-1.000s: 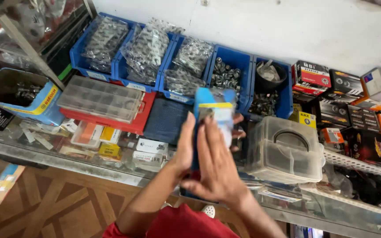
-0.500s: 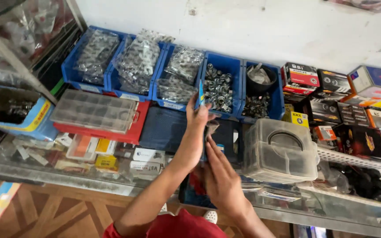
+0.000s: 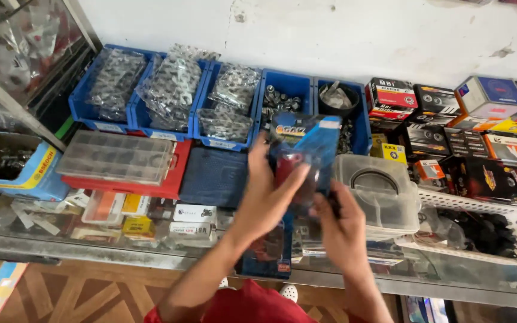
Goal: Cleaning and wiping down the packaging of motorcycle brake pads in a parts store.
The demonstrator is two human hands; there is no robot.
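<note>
White plastered wall [image 3: 330, 36], glass counter [image 3: 91, 242], patterned floor [image 3: 91, 293]

Blue packet [image 3: 306, 143] (red part inside); blue bins [image 3: 151, 90]; red tray [image 3: 169, 179].

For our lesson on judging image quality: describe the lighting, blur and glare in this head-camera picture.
Head view: even, soft daylight with no hard shadows; the white wall is bright but not blown out. The left hand, right hand and blue packet are slightly motion-blurred. The glass counter and clear lidded tub show mild reflections. The far edges bend a little.
</note>
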